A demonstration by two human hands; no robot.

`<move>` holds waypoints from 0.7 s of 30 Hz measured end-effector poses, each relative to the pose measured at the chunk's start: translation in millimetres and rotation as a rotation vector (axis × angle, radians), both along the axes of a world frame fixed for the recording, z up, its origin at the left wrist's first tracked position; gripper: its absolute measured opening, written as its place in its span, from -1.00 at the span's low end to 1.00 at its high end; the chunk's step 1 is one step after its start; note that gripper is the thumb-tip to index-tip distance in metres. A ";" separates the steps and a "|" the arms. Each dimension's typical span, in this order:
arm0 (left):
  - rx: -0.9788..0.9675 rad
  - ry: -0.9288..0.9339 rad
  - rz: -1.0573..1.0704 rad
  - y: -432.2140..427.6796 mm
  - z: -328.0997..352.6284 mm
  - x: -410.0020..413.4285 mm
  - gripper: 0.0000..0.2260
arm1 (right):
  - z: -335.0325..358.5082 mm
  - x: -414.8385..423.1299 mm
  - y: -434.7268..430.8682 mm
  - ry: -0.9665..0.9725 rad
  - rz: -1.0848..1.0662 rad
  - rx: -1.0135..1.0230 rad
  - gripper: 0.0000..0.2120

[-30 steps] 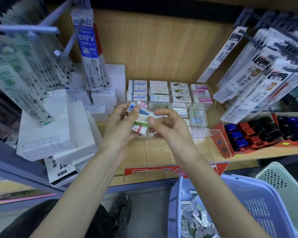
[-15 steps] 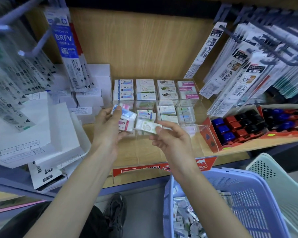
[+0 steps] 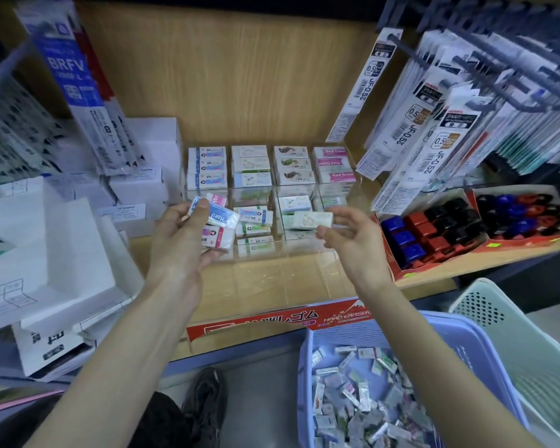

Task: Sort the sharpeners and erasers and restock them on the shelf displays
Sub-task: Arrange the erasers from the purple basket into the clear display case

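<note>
Left hand (image 3: 181, 244) grips a small fan of paper-sleeved rectangular erasers (image 3: 220, 221), thumb clamped over the blue-and-white one on top, right up against the clear acrylic compartment display (image 3: 288, 257) on the wooden shelf (image 3: 459, 270). Right hand (image 3: 353, 244) pinches a single pale green-and-white sleeved eraser (image 3: 312, 219) between thumb and fingertips, held in front of the display's middle compartments. Down below, the lilac plastic basket (image 3: 385, 328) is heaped with loose wrapped erasers (image 3: 362, 405). Blue, red and black block sharpeners (image 3: 434, 234) fill a red cardboard tray (image 3: 389, 263) off to the right.
</note>
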State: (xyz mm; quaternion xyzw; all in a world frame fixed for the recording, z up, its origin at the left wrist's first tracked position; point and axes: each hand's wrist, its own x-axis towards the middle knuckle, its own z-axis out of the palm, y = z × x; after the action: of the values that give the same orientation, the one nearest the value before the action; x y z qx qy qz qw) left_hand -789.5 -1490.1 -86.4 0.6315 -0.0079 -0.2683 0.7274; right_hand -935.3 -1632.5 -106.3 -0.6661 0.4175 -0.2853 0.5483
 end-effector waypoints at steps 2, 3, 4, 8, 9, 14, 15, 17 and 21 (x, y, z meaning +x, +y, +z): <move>-0.002 0.001 -0.012 -0.9 -1.0 0.1 -0.97 | -0.8 11.2 -13.5 0.107 0.042 -0.123 -0.72; -0.001 0.004 -0.016 -1.3 -1.4 0.5 -0.96 | -1.9 16.5 -18.2 0.161 0.074 -0.184 -0.70; 0.001 0.008 -0.018 -1.8 -1.8 0.9 -0.94 | -2.8 21.1 -21.3 0.223 0.115 -0.252 -0.67; -0.015 0.037 -0.033 -3.8 -2.3 0.8 -0.93 | -6.6 28.6 -24.0 0.582 0.227 -0.700 -0.67; -0.018 0.043 -0.037 -4.0 -2.4 0.4 -0.94 | -7.1 27.6 -23.4 0.685 0.223 -0.842 -0.68; -0.040 0.058 -0.056 -3.8 -1.2 -2.5 -0.98 | -0.6 28.3 -16.6 0.944 0.227 -0.980 -0.63; -0.040 0.049 -0.068 -3.6 -0.7 -3.1 -0.98 | 1.9 29.0 -14.7 0.932 0.231 -0.978 -0.58; -0.022 0.022 -0.110 -3.3 0.7 -4.4 -0.93 | 10.9 29.6 -5.4 0.692 0.208 -0.853 -0.59; 0.048 -0.057 -0.237 -3.8 -1.3 -10.1 -0.86 | 33.9 30.5 37.4 0.016 0.303 -0.138 -0.92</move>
State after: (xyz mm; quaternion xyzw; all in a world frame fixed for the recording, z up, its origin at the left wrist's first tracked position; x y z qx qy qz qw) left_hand -799.6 -1493.9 -87.7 0.6508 -0.0966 -0.3344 0.6747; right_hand -904.8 -1595.1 -72.4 -0.7597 0.2963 -0.2218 0.5347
